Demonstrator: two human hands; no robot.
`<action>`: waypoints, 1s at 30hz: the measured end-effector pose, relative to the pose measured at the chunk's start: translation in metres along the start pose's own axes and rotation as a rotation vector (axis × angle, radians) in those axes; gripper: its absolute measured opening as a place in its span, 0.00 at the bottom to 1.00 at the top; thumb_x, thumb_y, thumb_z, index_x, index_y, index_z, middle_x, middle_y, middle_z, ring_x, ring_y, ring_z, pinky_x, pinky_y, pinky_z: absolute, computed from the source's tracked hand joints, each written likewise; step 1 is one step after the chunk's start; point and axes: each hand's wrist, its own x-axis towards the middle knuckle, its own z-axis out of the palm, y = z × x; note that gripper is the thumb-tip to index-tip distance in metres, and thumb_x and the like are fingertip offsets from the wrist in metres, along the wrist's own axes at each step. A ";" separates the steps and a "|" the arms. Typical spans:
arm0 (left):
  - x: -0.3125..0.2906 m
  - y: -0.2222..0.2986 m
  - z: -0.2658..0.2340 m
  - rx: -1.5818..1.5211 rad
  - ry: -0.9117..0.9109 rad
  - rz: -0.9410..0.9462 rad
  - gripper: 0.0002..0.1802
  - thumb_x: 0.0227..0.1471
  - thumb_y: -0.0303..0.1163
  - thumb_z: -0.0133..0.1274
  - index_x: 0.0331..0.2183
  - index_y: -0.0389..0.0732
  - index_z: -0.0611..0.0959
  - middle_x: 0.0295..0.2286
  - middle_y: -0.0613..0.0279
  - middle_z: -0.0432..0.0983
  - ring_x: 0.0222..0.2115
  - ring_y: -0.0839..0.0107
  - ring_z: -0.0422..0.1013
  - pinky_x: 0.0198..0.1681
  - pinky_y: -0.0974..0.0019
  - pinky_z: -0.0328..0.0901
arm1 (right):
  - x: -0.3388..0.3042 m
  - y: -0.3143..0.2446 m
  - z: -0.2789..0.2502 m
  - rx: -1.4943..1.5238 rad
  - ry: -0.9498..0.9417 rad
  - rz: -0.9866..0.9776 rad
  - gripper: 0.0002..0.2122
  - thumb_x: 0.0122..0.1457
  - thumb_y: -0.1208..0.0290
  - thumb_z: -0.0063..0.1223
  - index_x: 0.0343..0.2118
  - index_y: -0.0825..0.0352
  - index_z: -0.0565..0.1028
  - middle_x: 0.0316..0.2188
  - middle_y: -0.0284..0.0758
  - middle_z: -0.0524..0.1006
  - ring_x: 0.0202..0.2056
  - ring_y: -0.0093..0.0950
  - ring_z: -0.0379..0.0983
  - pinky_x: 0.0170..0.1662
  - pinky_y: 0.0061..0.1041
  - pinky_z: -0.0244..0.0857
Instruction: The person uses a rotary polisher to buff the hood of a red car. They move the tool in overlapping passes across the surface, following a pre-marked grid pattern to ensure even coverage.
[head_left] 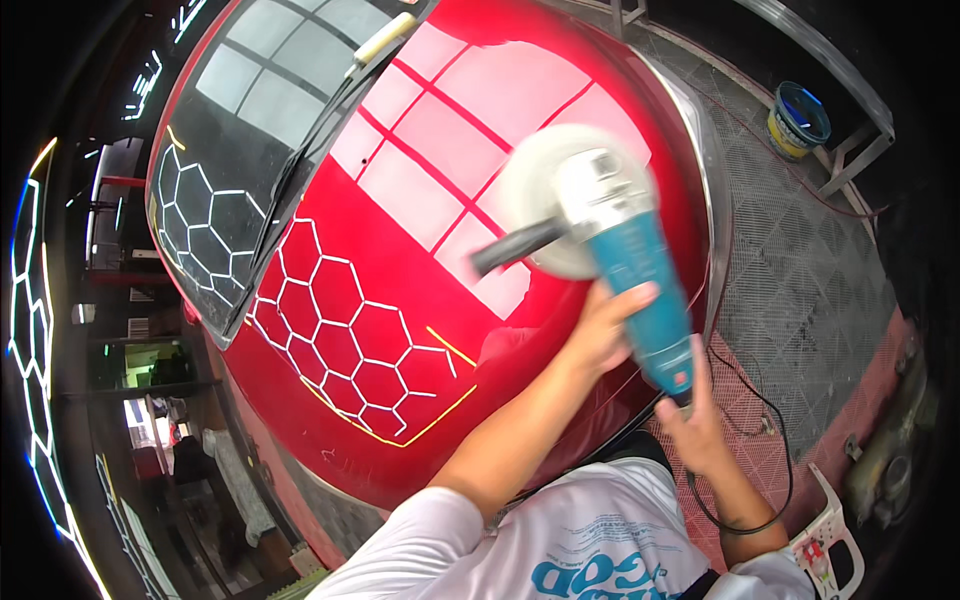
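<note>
A teal polisher (640,275) with a silver head lies slanted over the red car hood (420,210). Its round white pad (525,185) is smeared by motion and sits over the hood's glossy surface near the front end; whether it presses flat there I cannot tell. My left hand (608,325) is closed round the middle of the tool's body, thumb on top. At the rear end, by the cord, my right hand (692,415) grips the polisher, somewhat blurred. The black side handle (518,246) sticks out to the left with no hand on it.
A black power cord (785,450) loops beside my right forearm. Left of the hood is the windshield (260,100) with its wiper; a pale cylindrical thing (385,38) lies at the glass's edge. At the far right, a bucket (797,120) stands by a metal frame (858,145) on grid flooring.
</note>
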 end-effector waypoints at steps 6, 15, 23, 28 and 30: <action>0.131 -0.167 0.033 0.193 -0.223 -0.274 0.33 0.56 0.38 0.73 0.57 0.40 0.76 0.45 0.60 0.80 0.45 0.69 0.79 0.50 0.57 0.77 | -0.013 0.068 -0.021 0.062 0.450 0.048 0.45 0.67 0.71 0.64 0.81 0.64 0.46 0.42 0.34 0.77 0.29 0.18 0.73 0.30 0.21 0.71; -0.007 -0.095 -0.018 0.193 -0.185 -0.369 0.36 0.53 0.37 0.75 0.59 0.39 0.76 0.47 0.58 0.80 0.49 0.65 0.79 0.57 0.55 0.75 | -0.073 0.119 0.076 -0.171 0.348 -0.124 0.49 0.58 0.80 0.64 0.80 0.70 0.47 0.74 0.53 0.64 0.73 0.44 0.64 0.74 0.40 0.60; -0.139 -0.036 -0.098 0.057 -0.186 -0.286 0.40 0.51 0.36 0.75 0.62 0.38 0.76 0.54 0.54 0.79 0.56 0.61 0.77 0.62 0.50 0.73 | -0.127 0.123 0.175 -0.423 0.216 -0.161 0.47 0.61 0.76 0.64 0.80 0.65 0.48 0.60 0.56 0.79 0.60 0.51 0.80 0.61 0.43 0.75; -0.216 -0.001 -0.144 -0.014 -0.170 -0.190 0.44 0.51 0.37 0.75 0.65 0.39 0.74 0.59 0.53 0.76 0.62 0.58 0.73 0.68 0.46 0.70 | -0.150 0.116 0.236 -0.520 0.108 -0.169 0.49 0.61 0.68 0.70 0.80 0.62 0.48 0.55 0.56 0.83 0.56 0.55 0.83 0.58 0.44 0.77; -0.239 0.017 -0.165 -0.055 -0.178 -0.133 0.46 0.51 0.37 0.75 0.67 0.40 0.72 0.62 0.55 0.74 0.67 0.56 0.69 0.71 0.43 0.66 | -0.147 0.108 0.255 -0.581 0.017 -0.152 0.52 0.61 0.62 0.73 0.81 0.62 0.48 0.56 0.57 0.82 0.56 0.56 0.82 0.58 0.46 0.77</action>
